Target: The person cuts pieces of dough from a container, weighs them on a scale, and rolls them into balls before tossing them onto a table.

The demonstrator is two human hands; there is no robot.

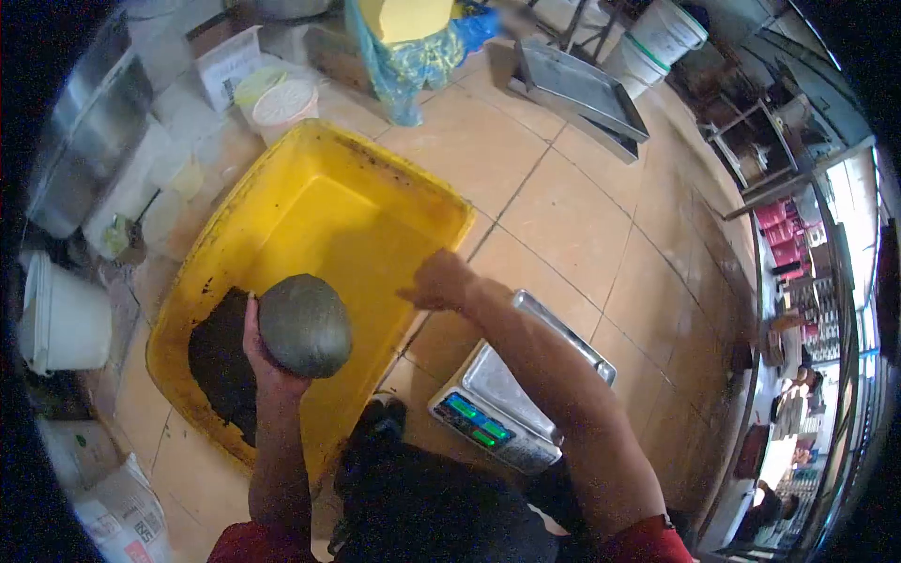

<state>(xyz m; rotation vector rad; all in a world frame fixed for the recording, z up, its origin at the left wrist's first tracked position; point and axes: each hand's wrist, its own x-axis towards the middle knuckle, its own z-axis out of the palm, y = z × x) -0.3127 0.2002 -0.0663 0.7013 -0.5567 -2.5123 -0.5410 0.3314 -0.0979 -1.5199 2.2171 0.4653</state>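
My left hand (267, 361) cups a large, smooth, dark grey-green ball of dough-like material (307, 327) from below and the side. It holds the ball over a yellow plastic tub (375, 178). A dark mass (221, 361) lies at the tub's near left end, partly hidden by my left hand and forearm. My right hand (443, 281) is over the tub's right rim, apart from the ball, and its fingers are blurred. Beneath my right forearm stands a digital scale (507, 399) with lit green figures, partly covered by the arm.
Metal trays (582, 89) lie on the tiled floor (554, 206) ahead, near white buckets (657, 42). A blue plastic bag (408, 70) with something yellow stands beyond the tub. To the left are a white bucket (75, 314) and lidded tubs (284, 101). People sit far right.
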